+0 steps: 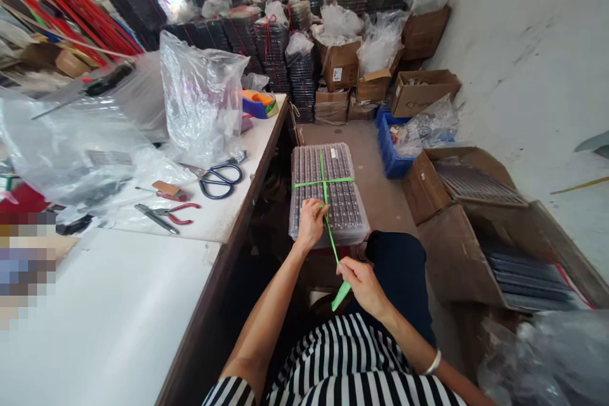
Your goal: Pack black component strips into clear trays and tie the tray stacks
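Note:
In front of my knees stands a stack of clear plastic trays (304, 206) with rows of small dark parts showing through the top. Green strapping ribbon (322, 168) crosses over the stack lengthwise and sideways. At the near part of the top, my left hand (311, 222) pinches the ribbon. Closer to my body, my right hand (359, 279) is closed on the ribbon's tail, whose wide loose end hangs below the fingers. Between the two hands the ribbon runs straight and looks taut.
On the white table (143, 304) at left lie scissors (221, 179), red-handled pliers (176, 210), a tape roll (261, 103) and plastic bags (200, 95). Open cardboard boxes (457, 254) and a blue crate (394, 152) stand at right. Stacked dark trays (271, 51) fill the back.

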`<state>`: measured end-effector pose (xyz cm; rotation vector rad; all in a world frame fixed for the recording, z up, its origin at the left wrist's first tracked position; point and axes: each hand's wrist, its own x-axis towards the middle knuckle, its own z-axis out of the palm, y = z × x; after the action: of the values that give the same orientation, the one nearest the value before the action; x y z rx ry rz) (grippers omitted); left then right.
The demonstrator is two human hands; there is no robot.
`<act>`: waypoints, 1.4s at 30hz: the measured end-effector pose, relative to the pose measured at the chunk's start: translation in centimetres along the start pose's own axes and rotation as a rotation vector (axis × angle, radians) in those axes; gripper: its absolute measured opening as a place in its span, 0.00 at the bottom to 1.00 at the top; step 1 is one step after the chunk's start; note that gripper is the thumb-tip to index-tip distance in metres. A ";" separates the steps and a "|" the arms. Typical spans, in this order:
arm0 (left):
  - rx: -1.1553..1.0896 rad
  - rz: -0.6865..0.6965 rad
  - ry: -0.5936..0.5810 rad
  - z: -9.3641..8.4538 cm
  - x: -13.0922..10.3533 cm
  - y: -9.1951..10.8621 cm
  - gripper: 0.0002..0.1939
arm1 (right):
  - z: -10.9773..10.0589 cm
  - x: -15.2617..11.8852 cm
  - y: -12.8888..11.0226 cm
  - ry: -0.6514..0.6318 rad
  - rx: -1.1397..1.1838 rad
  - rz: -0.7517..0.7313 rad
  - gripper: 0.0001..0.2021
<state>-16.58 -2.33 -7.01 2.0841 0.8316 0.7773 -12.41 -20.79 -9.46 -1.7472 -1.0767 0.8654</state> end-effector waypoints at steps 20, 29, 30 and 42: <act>-0.274 -0.138 -0.060 0.2 -0.4 -1.7 0.19 | -0.8 5.8 2.1 0.145 -0.575 -0.715 0.17; -0.211 -0.258 0.079 1.6 -0.3 -0.7 0.19 | 2.9 5.9 0.4 0.194 0.312 -0.078 0.12; -0.193 -0.263 0.088 1.6 -0.3 -0.6 0.19 | 3.1 5.8 0.5 0.203 0.373 -0.021 0.13; 0.078 0.009 -0.118 -1.9 -2.7 -0.1 0.09 | 3.3 6.4 1.5 0.244 0.541 -0.028 0.19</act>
<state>-19.61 -3.55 -6.79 2.1812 0.8000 0.6285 -12.40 -14.18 -12.71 -1.3344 -0.6279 0.8087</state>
